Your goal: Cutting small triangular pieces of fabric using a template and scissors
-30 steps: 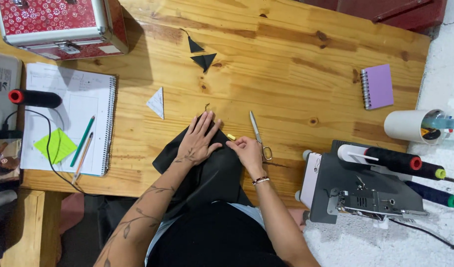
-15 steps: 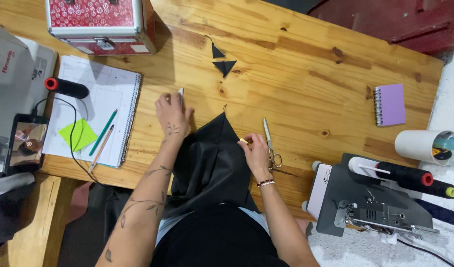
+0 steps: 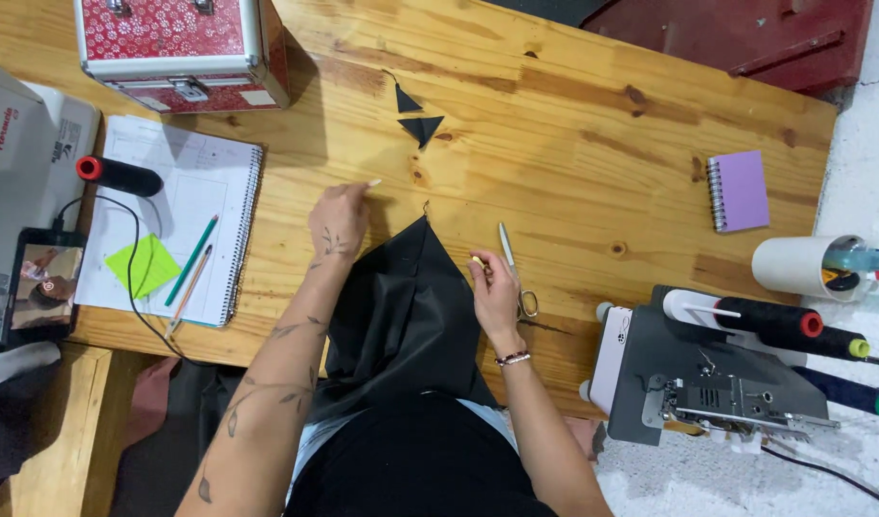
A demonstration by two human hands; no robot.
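Far left we see a phone near the table edge, w/ a black thread spool just beyond it. Next, an open notebook carrying a green sticky note and two pencils; a red box sits far. Left hand is mostly closed, pinching a small white piece, just left of the black fabric. The fabric hangs over the near table edge, tip pointing far. Two black triangles lie far of it. Right hand rests at the fabric's right edge, fingers curled round sth small and yellowish; can't tell what. Scissors lie just right. Far right: sewing machine, purple pad.
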